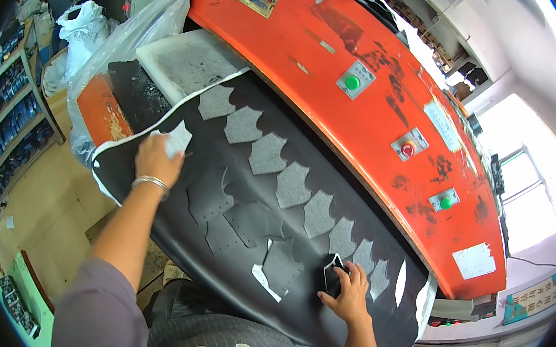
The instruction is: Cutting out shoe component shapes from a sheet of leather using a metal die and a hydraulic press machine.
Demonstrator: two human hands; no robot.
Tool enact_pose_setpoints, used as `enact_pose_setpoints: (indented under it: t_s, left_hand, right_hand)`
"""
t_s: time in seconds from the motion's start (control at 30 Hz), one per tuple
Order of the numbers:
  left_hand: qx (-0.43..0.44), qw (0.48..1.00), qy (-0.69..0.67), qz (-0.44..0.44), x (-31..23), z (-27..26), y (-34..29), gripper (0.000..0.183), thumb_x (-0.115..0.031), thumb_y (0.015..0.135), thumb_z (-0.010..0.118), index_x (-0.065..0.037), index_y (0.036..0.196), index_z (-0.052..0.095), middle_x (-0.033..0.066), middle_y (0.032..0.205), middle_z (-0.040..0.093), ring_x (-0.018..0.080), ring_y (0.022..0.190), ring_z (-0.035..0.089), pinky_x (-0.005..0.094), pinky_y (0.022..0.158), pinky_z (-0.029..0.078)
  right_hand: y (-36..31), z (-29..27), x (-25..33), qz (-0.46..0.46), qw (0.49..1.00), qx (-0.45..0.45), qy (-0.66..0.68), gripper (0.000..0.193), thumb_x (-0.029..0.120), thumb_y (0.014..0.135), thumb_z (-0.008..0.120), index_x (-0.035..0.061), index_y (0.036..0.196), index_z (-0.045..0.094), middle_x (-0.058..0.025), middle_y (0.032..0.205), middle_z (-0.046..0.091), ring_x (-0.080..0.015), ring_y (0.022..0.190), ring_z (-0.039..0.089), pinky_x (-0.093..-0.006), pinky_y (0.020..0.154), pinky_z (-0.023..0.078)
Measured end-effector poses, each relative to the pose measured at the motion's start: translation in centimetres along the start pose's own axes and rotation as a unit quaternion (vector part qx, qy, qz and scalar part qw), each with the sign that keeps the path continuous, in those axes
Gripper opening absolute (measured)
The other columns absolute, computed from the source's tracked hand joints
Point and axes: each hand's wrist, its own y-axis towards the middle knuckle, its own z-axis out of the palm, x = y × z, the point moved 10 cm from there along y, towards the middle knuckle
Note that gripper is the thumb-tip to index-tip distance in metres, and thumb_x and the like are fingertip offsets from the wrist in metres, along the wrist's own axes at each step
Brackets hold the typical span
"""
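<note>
A large black sheet of leather-like material (131, 162) with a white edge lies before me. At its far left, my left hand (156, 160) pinches a pale grey cut piece (179, 138). My right hand (348, 294), near the front right of the sheet, has its fingers around a dark cutting die (332, 277) with a bright metal edge. Beside that hand begins a slanting row of several grey, notched cut pieces (294, 185), running up to the far left. Left of the die lie several black cut pieces (246, 222), partly overlapping, some with small holes along an edge.
Just beyond the sheet stretches the red beam (360, 125) of a press, with green and red buttons. A white cutting board (190, 61) sits at the far left, near clear plastic wrap (137, 33). Shelves (11, 112) full of dark items stand at left.
</note>
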Motion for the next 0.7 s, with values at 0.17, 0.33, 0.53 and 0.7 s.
enact_pose_setpoints:
  t_s: [0.17,0.33,0.53,0.7]
  left_hand:
    - [0.169,0.978,0.114,-0.052,4.0,4.0,6.5,0.071,-0.043,0.088,0.052,-0.005,0.143,0.029,0.0218,0.149,0.024,0.0338,0.14,0.019,0.046,0.113,0.015]
    - [0.258,0.958,0.088,0.086,-1.1,7.7,3.4,0.074,-0.047,0.086,0.051,-0.006,0.144,0.029,0.0253,0.15,0.017,0.0386,0.141,0.012,0.055,0.112,0.006]
    - [0.352,0.915,-0.033,0.193,-6.8,9.5,-1.8,0.073,-0.043,0.082,0.06,-0.006,0.14,0.035,0.0267,0.146,0.023,0.0393,0.137,0.019,0.0528,0.111,0.013]
    - [0.343,0.913,-0.213,0.064,-9.8,11.6,-0.7,0.073,-0.042,0.082,0.064,0.0,0.136,0.036,0.024,0.131,0.038,0.0379,0.123,0.038,0.0444,0.102,0.034]
  right_hand:
    - [1.5,2.0,6.1,0.057,0.992,-0.037,0.109,0.078,0.042,0.068,0.078,0.006,0.13,0.047,-0.0278,0.138,0.033,-0.0455,0.128,0.03,-0.0507,0.104,0.029]
    - [1.6,8.0,10.3,0.243,0.954,0.021,0.174,0.086,0.046,0.078,0.07,0.0019,0.14,0.03,-0.041,0.141,0.017,-0.0551,0.133,0.015,-0.0578,0.107,0.018]
    - [8.6,9.4,12.6,0.254,0.927,-0.006,0.277,0.086,0.046,0.081,0.066,0.0086,0.145,0.023,-0.0363,0.145,0.014,-0.0484,0.138,0.012,-0.0597,0.107,0.014]
    - [12.1,7.6,13.4,0.247,0.936,0.0,0.249,0.086,0.046,0.079,0.068,0.0123,0.145,0.025,-0.0286,0.147,0.02,-0.0425,0.138,0.018,-0.0598,0.104,0.021]
